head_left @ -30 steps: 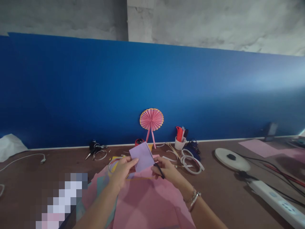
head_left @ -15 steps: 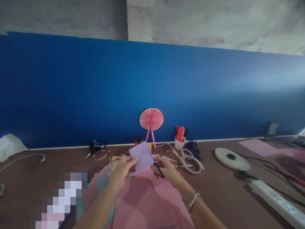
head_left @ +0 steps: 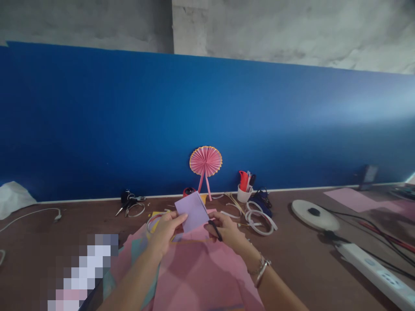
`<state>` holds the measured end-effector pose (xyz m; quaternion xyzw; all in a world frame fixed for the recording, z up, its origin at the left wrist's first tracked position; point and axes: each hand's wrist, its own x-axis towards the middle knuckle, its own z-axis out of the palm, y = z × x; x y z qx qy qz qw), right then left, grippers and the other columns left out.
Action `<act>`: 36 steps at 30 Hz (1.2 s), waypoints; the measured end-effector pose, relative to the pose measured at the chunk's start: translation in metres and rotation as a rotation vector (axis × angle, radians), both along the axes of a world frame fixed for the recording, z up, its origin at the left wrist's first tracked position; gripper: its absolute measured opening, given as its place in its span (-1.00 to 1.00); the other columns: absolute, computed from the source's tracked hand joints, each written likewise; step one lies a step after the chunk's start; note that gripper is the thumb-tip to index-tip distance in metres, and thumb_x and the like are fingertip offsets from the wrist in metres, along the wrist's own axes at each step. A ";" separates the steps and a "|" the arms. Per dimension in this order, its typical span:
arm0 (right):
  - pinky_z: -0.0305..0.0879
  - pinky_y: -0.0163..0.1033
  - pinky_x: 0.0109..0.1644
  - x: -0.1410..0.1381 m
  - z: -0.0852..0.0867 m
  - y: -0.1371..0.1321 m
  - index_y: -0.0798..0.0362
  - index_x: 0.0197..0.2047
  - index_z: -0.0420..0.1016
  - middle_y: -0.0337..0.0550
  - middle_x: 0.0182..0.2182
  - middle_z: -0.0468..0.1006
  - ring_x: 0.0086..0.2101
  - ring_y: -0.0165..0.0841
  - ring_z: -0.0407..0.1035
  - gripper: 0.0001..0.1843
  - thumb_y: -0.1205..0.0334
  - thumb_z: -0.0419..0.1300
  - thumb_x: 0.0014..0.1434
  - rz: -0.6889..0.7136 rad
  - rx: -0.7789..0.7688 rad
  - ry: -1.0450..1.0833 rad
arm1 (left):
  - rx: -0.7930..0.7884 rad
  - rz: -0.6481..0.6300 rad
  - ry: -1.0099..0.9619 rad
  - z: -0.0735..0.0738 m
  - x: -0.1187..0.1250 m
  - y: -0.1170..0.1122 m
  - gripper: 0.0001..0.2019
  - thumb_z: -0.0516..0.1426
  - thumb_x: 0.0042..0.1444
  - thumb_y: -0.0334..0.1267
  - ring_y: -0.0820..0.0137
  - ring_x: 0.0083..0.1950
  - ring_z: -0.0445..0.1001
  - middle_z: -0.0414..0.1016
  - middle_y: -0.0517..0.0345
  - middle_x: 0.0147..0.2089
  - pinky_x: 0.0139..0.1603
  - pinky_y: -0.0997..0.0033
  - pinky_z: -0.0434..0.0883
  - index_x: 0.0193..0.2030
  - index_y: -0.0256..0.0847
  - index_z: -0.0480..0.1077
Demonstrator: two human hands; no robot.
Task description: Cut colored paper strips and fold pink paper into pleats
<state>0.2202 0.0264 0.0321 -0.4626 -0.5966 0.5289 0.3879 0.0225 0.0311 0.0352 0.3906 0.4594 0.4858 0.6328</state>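
A small purple sheet of paper [head_left: 193, 211] is pinched along its left side by my left hand [head_left: 167, 231], thumb on top. My right hand [head_left: 225, 229] grips dark-handled scissors [head_left: 215, 230] at the sheet's right edge; the blades are mostly hidden behind or along the paper. Under both hands lies a pile of pink paper [head_left: 197, 272], with light blue sheets [head_left: 138, 255] showing at its left. A pink pleated paper fan [head_left: 205, 161] with a yellow edge leans against the blue partition beyond the sheet.
A white cup [head_left: 244, 195] of pens stands beyond my right hand, near coiled white strips [head_left: 261, 222]. Keys [head_left: 129, 201] lie at the back left. To the right are a round white device [head_left: 314, 216], a power strip [head_left: 372, 270] and cables.
Almost nothing differs. Both hands, the purple paper and the scissors keep nearly the same place, and the view shifts very slightly.
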 end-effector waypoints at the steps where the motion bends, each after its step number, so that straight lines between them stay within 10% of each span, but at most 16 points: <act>1: 0.21 -0.38 -0.53 0.000 -0.001 0.000 0.09 -0.26 0.46 -0.36 -0.67 0.39 -0.65 -0.50 0.26 -0.77 0.21 0.27 -0.04 0.001 -0.001 0.000 | 0.001 -0.002 -0.001 0.000 0.000 0.000 -0.69 0.31 -0.12 -0.19 0.28 -0.32 0.57 0.61 -0.04 -0.29 -0.30 0.42 0.46 -0.25 -0.33 0.50; 36: 0.20 -0.39 -0.55 0.000 -0.006 0.003 0.10 -0.26 0.44 -0.36 -0.70 0.40 -0.68 -0.49 0.28 -0.76 0.21 0.27 -0.03 0.008 0.030 -0.038 | 0.017 -0.027 -0.002 -0.002 -0.002 0.000 -0.69 0.30 -0.09 -0.16 0.28 -0.30 0.57 0.61 -0.05 -0.27 -0.29 0.41 0.47 -0.24 -0.33 0.50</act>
